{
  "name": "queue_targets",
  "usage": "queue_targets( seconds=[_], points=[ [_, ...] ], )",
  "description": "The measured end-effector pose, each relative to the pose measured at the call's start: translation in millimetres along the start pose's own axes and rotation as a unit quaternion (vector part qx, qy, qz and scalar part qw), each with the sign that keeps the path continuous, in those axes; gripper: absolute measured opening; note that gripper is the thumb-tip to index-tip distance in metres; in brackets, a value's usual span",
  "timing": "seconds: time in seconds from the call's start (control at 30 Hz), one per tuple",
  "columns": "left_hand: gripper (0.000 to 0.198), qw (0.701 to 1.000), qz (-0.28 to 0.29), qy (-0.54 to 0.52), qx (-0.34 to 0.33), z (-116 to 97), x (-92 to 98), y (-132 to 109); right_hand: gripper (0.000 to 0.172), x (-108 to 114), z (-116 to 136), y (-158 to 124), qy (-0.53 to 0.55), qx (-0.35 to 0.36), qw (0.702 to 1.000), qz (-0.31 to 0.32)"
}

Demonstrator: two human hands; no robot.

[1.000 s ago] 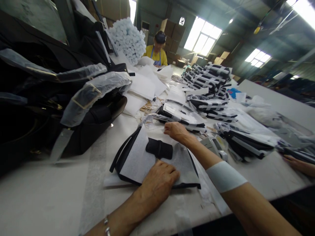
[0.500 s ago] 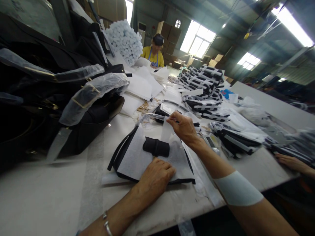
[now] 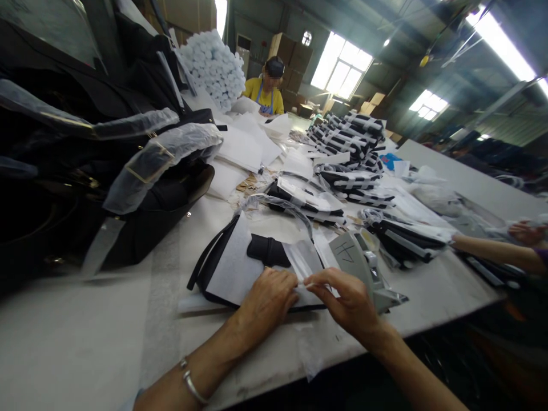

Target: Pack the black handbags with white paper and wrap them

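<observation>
A black bag [image 3: 201,274] lies on the table, its front covered by a white sheet [image 3: 231,262] with a black strap tab [image 3: 269,250] showing over it. My left hand [image 3: 269,297] rests on the bag's lower front, fingers curled together; what they grip, if anything, is hidden. My right hand [image 3: 342,294] pinches the end of a translucent strip [image 3: 303,258] beside the left fingertips. The strip runs up over the bag's right part. A plastic-wrapped handle [image 3: 274,198] arches behind the bag. To the right stands a grey tape dispenser [image 3: 355,262].
Black bags with wrapped handles [image 3: 158,165] fill the left side. Stacked black bags with white wrapping [image 3: 351,137] stand behind, near white rolls [image 3: 214,68]. A person in yellow [image 3: 265,94] sits at the far end; another person's arm [image 3: 492,251] reaches in from the right.
My right hand has moved down toward my left hand, drawing the strip's end down over the bag. The tape dispenser is now in fuller view. Another person's arms reach further in at right.
</observation>
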State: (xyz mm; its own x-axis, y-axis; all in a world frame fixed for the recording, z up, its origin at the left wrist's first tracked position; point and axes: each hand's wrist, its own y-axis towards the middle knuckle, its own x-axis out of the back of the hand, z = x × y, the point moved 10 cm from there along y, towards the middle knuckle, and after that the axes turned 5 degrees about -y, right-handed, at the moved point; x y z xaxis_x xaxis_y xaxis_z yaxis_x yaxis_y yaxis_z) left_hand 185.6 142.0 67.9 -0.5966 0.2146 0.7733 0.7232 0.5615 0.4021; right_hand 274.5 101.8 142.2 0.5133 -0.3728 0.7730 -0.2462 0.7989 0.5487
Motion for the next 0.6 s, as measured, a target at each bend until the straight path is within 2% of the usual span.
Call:
queue_targets(
  seconds=[0.1, 0.2, 0.23, 0.33, 0.4, 0.47, 0.53, 0.6],
  points=[
    [0.025, 0.998, -0.056, -0.026, 0.025, 4, 12.7, -4, 0.008, -13, -11, -24, 0.015, -0.031, 0.999, 0.003],
    [0.049, 0.997, -0.068, -0.04, -0.009, -1, 16.8, -4, 0.007, -18, -11, -29, 0.052, -0.053, 0.997, 0.001],
    [0.05, 0.998, -0.056, -0.036, -0.022, -3, 14.5, -4, 0.007, -19, -8, -27, 0.067, -0.052, 0.996, 0.008],
    [0.031, 0.999, -0.023, -0.023, -0.038, -2, 5.1, -1, 0.01, -17, -7, -7, 0.09, -0.064, 0.993, 0.045],
    [0.024, 0.999, -0.015, -0.018, -0.042, -1, 0.6, -1, 0.014, -13, -17, 14, 0.082, -0.093, 0.991, 0.051],
    [0.026, 0.999, -0.011, -0.005, -0.05, 0, -2.7, -1, 0.017, -16, -35, 34, 0.055, -0.121, 0.989, 0.061],
    [0.031, 0.998, -0.012, 0.006, -0.058, -1, -3.7, -2, 0.024, -34, -55, 48, -0.003, -0.135, 0.984, 0.114],
    [0.035, 0.998, -0.018, 0.009, -0.061, 0, -3.1, -2, 0.029, -59, -75, 51, -0.064, -0.147, 0.97, 0.182]
  ],
)
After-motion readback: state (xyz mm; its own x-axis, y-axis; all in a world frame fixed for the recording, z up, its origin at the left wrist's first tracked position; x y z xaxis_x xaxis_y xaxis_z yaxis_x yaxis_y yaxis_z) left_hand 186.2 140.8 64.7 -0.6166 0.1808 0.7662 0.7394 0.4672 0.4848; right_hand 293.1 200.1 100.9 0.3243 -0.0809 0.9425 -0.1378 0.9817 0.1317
